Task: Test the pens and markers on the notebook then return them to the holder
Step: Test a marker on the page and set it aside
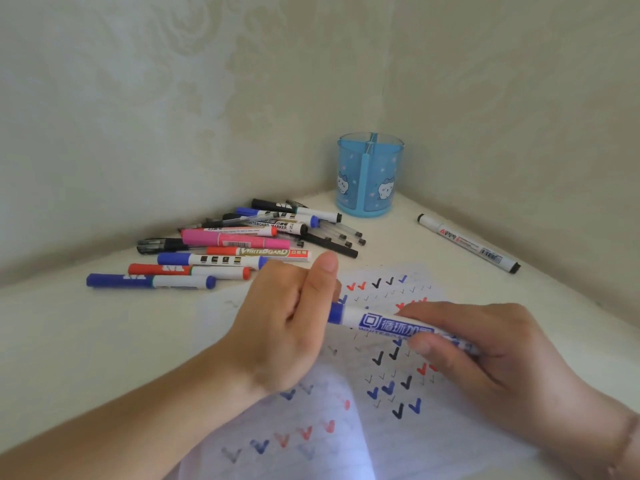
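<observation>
A blue-and-white whiteboard marker [384, 322] lies level between both hands above the notebook [388, 403], whose pages carry several red, blue and black tick marks. My right hand [485, 351] grips the marker's white barrel. My left hand [287, 317] curls round its blue end, thumb pointing up; the cap itself is hidden behind the fingers. The blue see-through holder [370, 174] stands in the far corner with nothing showing inside.
A pile of several markers and pens [239, 242] lies on the white table at the left, below the wall. One black-capped marker [469, 243] lies alone to the right of the holder. Walls close the corner on both sides.
</observation>
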A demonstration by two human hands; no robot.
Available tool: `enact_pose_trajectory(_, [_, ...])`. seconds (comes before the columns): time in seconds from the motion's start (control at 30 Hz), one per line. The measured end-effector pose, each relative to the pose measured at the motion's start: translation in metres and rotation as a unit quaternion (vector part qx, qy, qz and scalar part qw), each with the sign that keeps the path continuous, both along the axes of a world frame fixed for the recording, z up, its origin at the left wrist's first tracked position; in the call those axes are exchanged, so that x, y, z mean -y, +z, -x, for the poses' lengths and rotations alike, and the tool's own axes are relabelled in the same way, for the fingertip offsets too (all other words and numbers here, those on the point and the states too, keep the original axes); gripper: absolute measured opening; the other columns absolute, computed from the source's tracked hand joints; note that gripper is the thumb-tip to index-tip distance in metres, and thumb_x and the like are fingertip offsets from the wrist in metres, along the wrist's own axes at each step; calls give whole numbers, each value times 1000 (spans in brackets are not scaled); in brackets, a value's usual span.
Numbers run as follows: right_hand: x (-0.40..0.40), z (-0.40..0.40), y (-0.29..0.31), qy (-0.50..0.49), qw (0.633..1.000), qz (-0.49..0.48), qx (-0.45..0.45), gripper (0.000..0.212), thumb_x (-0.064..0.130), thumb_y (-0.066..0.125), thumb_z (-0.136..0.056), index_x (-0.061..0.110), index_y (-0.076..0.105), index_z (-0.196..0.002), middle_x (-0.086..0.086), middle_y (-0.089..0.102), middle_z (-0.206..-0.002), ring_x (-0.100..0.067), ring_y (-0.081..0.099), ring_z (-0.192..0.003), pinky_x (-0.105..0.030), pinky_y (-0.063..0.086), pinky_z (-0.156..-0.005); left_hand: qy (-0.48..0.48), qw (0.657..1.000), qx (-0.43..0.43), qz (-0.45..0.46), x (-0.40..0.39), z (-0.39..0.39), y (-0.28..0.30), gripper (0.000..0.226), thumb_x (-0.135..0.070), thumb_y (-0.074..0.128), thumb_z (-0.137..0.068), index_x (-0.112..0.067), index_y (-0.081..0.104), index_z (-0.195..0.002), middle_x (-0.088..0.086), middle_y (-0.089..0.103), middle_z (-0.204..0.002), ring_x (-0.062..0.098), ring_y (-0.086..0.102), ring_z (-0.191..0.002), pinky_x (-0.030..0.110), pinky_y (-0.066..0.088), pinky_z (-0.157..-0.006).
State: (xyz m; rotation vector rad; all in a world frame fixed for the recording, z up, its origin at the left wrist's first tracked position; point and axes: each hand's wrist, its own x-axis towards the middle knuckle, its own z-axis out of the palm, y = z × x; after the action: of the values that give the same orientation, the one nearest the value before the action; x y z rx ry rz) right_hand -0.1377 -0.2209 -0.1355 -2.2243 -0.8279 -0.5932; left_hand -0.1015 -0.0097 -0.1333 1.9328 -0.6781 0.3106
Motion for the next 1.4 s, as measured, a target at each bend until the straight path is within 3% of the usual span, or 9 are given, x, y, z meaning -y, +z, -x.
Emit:
enact_pose_trajectory(0.1, [1, 0, -1, 30, 999, -18, -38, 30, 48, 42, -99, 29, 62, -111, 10, 62, -67, -1, 47, -51, -7, 37, -51, 0, 1000, 7, 8, -1, 2, 2, 54, -39, 25, -99, -26, 26, -47, -7, 23, -41, 10, 24, -39, 18, 20, -46])
enact_pose_trajectory(0.3, [3, 3, 0, 88, 992, -42, -85, 29, 39, 45, -99, 25, 69, -106, 19, 47, -62, 1, 32, -51, -7, 28, -48, -7, 999, 46, -10, 0, 6, 4, 57, -35, 24, -100, -20, 30, -46, -7, 22, -41, 14, 23, -37, 21, 20, -42])
enact_pose_trajectory(0.47, [1, 5, -1, 75, 987, -29, -139, 33, 48, 42, -98, 28, 68, -103, 1, 58, -63, -15, 47, -52, -23, 41, -48, -8, 994, 104, -32, -2, 0, 4, 54, -29, 25, -102, -20, 28, -49, -10, 19, -44, 12, 22, -38, 25, 20, -43])
enact_pose_trajectory(0.53, [1, 5, -4, 14, 991, 23, -132, 34, 57, 38, -96, 36, 63, -105, 6, 66, -74, -15, 56, -60, -31, 49, -54, -6, 992, 117, -51, -5, -7, 3, 57, -38, 26, -103, -19, 32, -50, -8, 23, -44, 11, 25, -39, 27, 22, -42])
enact_pose_trajectory(0.67, [17, -7, 7, -228, 970, 76, 31, 29, 55, 47, -92, 35, 68, -93, 14, 57, -87, -17, 53, -82, -34, 46, -61, 42, 992, 85, -84, -17, -21, 1, 69, -72, 21, -92, -17, 52, -64, -9, 32, -47, 9, 33, -45, 19, 24, -47])
enact_pose_trajectory(0.8, [46, -41, 26, -410, 886, 170, -130, 30, 54, 48, -89, 35, 69, -97, 12, 57, -81, -21, 54, -79, -27, 41, -57, 106, 986, 50, -119, -27, -37, -7, 47, -69, 33, -91, -35, 48, -62, -9, 40, -48, 8, 37, -46, 25, 29, -50])
enact_pose_trajectory(0.97, [48, -75, 20, -425, 835, 317, -150, 29, 54, 43, -92, 37, 62, -107, 9, 66, -92, -20, 51, -74, -25, 36, -60, 112, 982, 43, -146, -30, -40, -7, 34, -62, 39, -90, -44, 49, -64, -14, 49, -55, 8, 42, -49, 25, 25, -52])
enact_pose_trajectory(1.13, [50, -91, 13, -440, 832, 323, -99, 44, 62, 43, -88, 35, 52, -121, 3, 68, -98, -23, 65, -89, -27, 39, -61, 132, 981, 22, -139, -30, -42, -9, 41, -57, 45, -89, -33, 47, -55, -11, 46, -51, 8, 40, -48, 26, 28, -53])
enact_pose_trajectory(1.4, [69, -114, 13, -484, 780, 380, -110, 36, 53, 40, -91, 22, 57, -83, 7, 47, -65, -21, 56, -64, -24, 38, -54, 124, 981, 6, -152, -28, -38, -7, 40, -57, 50, -88, -32, 48, -57, -11, 45, -47, 6, 42, -47, 22, 29, -54])
